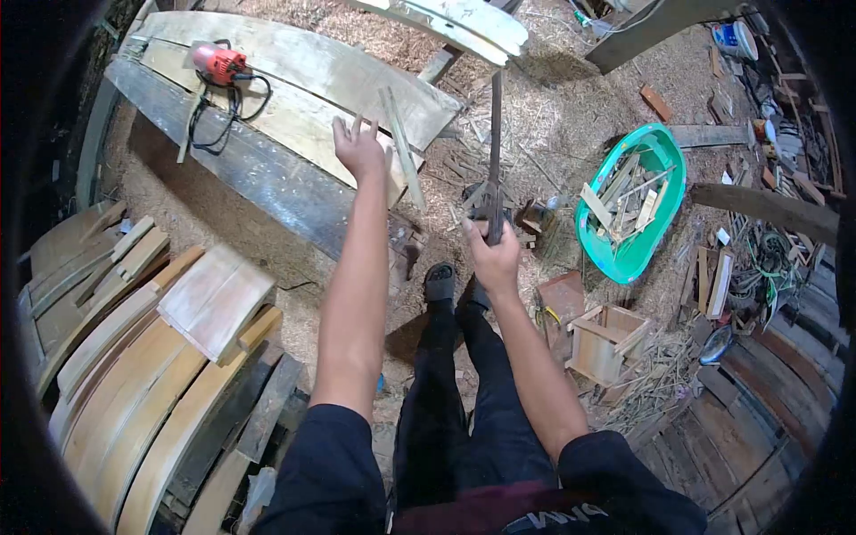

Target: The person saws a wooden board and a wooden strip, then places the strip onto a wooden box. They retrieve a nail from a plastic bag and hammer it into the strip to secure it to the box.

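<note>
Reaching spread-fingered, left hand (359,148) hovers by the slat (402,150) at the bench (294,71) edge. It is likely light and stiff, best pinched mid-length. Right hand (493,259) clenches a long dark tool (495,143).

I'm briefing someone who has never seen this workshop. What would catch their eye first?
Probably the outstretched arms in the middle: the right hand grips a long dark tool held out ahead, the left hand spreads open by thin wooden strips on the plank bench. Then colour: a green basin of wood scraps at right, a red power tool at the bench's far end.
</note>
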Demonstrator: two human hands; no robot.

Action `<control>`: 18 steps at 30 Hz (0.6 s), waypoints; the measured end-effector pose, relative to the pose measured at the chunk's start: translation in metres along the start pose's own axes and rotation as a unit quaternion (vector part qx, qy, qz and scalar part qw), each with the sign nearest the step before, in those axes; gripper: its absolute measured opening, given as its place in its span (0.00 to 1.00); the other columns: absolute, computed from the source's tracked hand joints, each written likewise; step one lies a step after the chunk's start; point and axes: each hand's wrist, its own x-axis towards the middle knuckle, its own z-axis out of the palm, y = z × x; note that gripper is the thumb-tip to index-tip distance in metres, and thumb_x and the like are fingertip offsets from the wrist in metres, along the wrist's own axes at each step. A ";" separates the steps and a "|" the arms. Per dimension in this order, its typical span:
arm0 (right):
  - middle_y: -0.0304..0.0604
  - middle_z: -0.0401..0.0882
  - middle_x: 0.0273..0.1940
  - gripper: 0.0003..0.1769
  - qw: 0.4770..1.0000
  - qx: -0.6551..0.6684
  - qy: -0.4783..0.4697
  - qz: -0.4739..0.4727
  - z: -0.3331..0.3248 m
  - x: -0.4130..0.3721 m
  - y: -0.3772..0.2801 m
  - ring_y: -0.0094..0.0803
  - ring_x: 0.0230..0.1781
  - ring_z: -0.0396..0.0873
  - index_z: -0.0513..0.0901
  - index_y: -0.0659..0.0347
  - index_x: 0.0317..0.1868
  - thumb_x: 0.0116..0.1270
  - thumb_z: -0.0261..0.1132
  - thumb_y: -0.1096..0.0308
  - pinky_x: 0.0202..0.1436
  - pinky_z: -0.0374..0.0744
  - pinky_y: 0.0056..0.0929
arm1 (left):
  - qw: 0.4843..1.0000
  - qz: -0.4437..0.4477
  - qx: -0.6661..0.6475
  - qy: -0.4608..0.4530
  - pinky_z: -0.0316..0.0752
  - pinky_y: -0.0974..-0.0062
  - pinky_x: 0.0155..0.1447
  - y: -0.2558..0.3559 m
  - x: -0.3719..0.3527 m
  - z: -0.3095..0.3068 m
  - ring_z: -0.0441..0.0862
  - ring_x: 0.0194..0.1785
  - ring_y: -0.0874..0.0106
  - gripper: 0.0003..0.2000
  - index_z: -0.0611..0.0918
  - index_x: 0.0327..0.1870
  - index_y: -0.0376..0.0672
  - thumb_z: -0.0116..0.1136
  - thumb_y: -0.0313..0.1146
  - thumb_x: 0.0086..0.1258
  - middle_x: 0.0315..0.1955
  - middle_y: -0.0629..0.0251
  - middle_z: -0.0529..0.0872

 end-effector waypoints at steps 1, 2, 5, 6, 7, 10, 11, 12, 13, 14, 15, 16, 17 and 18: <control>0.37 0.77 0.24 0.17 0.999 0.044 -0.007 0.021 0.002 0.004 0.000 0.23 0.23 0.71 0.77 0.63 0.32 0.63 0.74 0.60 0.30 0.73 0.28 | 0.998 0.013 0.061 0.000 0.71 0.64 0.65 0.001 -0.008 -0.005 0.77 0.61 0.56 0.30 0.67 0.72 0.33 0.55 0.27 0.65 0.59 0.47 0.78; 0.37 0.78 0.24 0.17 1.000 0.001 0.007 0.017 -0.001 0.008 -0.003 0.23 0.24 0.72 0.77 0.63 0.32 0.63 0.75 0.60 0.30 0.73 0.29 | 0.985 0.051 0.159 -0.045 0.70 0.63 0.65 0.011 -0.022 -0.008 0.77 0.61 0.55 0.30 0.68 0.70 0.33 0.56 0.27 0.65 0.59 0.47 0.78; 0.38 0.79 0.26 0.18 0.993 -0.112 0.033 0.008 -0.010 0.033 0.004 0.25 0.25 0.74 0.78 0.64 0.33 0.62 0.75 0.58 0.31 0.74 0.30 | 0.879 0.190 0.399 -0.179 0.70 0.61 0.65 0.035 -0.054 -0.018 0.76 0.60 0.52 0.28 0.72 0.66 0.31 0.60 0.29 0.64 0.57 0.46 0.78; 0.39 0.80 0.26 0.18 0.989 -0.144 0.031 0.013 -0.014 0.038 0.014 0.26 0.25 0.75 0.78 0.64 0.34 0.62 0.75 0.58 0.31 0.75 0.31 | 0.829 0.240 0.452 -0.226 0.70 0.60 0.64 0.042 -0.067 -0.019 0.76 0.59 0.52 0.28 0.72 0.65 0.31 0.61 0.29 0.63 0.56 0.45 0.78; 0.39 0.80 0.27 0.19 0.984 -0.176 0.028 0.019 -0.014 0.042 0.026 0.27 0.26 0.75 0.79 0.64 0.34 0.62 0.75 0.57 0.32 0.75 0.32 | 0.770 0.287 0.502 -0.271 0.70 0.59 0.64 0.044 -0.075 -0.022 0.77 0.58 0.51 0.27 0.73 0.64 0.30 0.62 0.30 0.63 0.55 0.45 0.78; 0.40 0.81 0.27 0.19 0.997 -0.072 0.015 -0.017 0.013 0.047 0.067 0.30 0.26 0.77 0.79 0.64 0.35 0.62 0.75 0.57 0.33 0.76 0.34 | 0.811 0.259 0.470 -0.235 0.70 0.57 0.63 0.030 -0.082 -0.037 0.77 0.56 0.50 0.26 0.74 0.62 0.31 0.63 0.30 0.63 0.51 0.46 0.79; 0.41 0.82 0.28 0.18 0.997 -0.082 -0.001 0.004 0.022 0.034 0.040 0.29 0.27 0.78 0.79 0.65 0.35 0.61 0.75 0.59 0.35 0.77 0.33 | 0.813 0.292 0.458 -0.209 0.73 0.58 0.59 0.022 -0.081 -0.043 0.79 0.51 0.53 0.25 0.76 0.60 0.33 0.66 0.30 0.61 0.49 0.48 0.79; 0.42 0.83 0.28 0.18 0.998 -0.057 -0.012 -0.004 0.034 0.031 0.050 0.29 0.28 0.78 0.79 0.65 0.35 0.61 0.75 0.59 0.35 0.77 0.32 | 0.830 0.255 0.441 -0.226 0.74 0.59 0.57 0.021 -0.080 -0.046 0.79 0.49 0.55 0.25 0.77 0.59 0.34 0.67 0.30 0.61 0.48 0.49 0.79; 0.42 0.83 0.29 0.18 0.999 -0.031 -0.022 -0.014 0.048 0.031 0.058 0.29 0.28 0.78 0.80 0.65 0.35 0.61 0.75 0.59 0.36 0.77 0.32 | 0.845 0.219 0.422 -0.243 0.76 0.60 0.55 0.021 -0.077 -0.048 0.80 0.48 0.56 0.24 0.78 0.59 0.35 0.68 0.30 0.60 0.48 0.50 0.80; 0.42 0.84 0.29 0.18 0.999 -0.005 -0.033 -0.026 0.060 0.032 0.060 0.28 0.28 0.79 0.80 0.65 0.35 0.60 0.76 0.59 0.36 0.77 0.32 | 0.858 0.185 0.403 -0.258 0.77 0.61 0.53 0.022 -0.073 -0.050 0.81 0.46 0.57 0.24 0.78 0.58 0.36 0.69 0.29 0.59 0.48 0.51 0.80; 0.42 0.85 0.30 0.17 1.000 -0.013 -0.017 0.013 0.068 0.033 0.059 0.28 0.29 0.80 0.81 0.65 0.34 0.59 0.77 0.61 0.36 0.77 0.31 | 0.855 0.192 0.409 -0.254 0.78 0.66 0.48 0.024 -0.070 -0.051 0.82 0.41 0.63 0.23 0.81 0.55 0.37 0.72 0.30 0.56 0.44 0.55 0.82; 0.40 0.84 0.30 0.17 1.000 -0.001 -0.022 0.009 0.074 0.034 0.057 0.25 0.29 0.79 0.80 0.64 0.34 0.59 0.77 0.62 0.36 0.77 0.30 | 0.862 0.176 0.402 -0.254 0.78 0.66 0.48 0.026 -0.068 -0.049 0.81 0.41 0.63 0.23 0.81 0.54 0.37 0.72 0.29 0.56 0.43 0.55 0.81; 0.39 0.84 0.30 0.16 1.000 0.010 -0.027 0.005 0.078 0.035 0.055 0.23 0.30 0.78 0.79 0.64 0.35 0.59 0.78 0.64 0.36 0.78 0.28 | 0.868 0.159 0.395 -0.254 0.79 0.65 0.47 0.025 -0.066 -0.049 0.81 0.40 0.63 0.22 0.81 0.53 0.36 0.71 0.28 0.56 0.41 0.56 0.81; 0.37 0.83 0.30 0.17 0.999 0.019 -0.031 0.002 0.080 0.035 0.054 0.20 0.30 0.77 0.77 0.63 0.35 0.59 0.79 0.66 0.36 0.78 0.27 | 0.875 0.141 0.387 -0.254 0.79 0.65 0.47 0.025 -0.065 -0.048 0.80 0.40 0.64 0.22 0.80 0.53 0.35 0.70 0.27 0.56 0.40 0.57 0.80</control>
